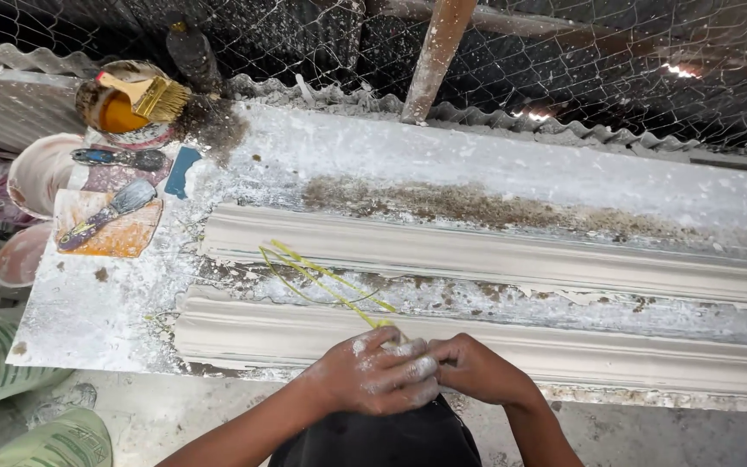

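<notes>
Seeing both my left hand [379, 374] and right hand [475, 367] pinched on yellow strands [322, 278], working them over the near plaster moulding [512, 346], fingers close for control.

Both hands [425, 374] on yellow strands [322, 281], plaster moulding [564, 350]

Yellow strands' [322, 281] near ends hidden inside clasped hands [421, 372].

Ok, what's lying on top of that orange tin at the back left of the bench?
A yellow-bristled paintbrush lies across the rim of the orange tin, bristles pointing right. Orange shows inside the tin; the part under the brush is covered.
</notes>
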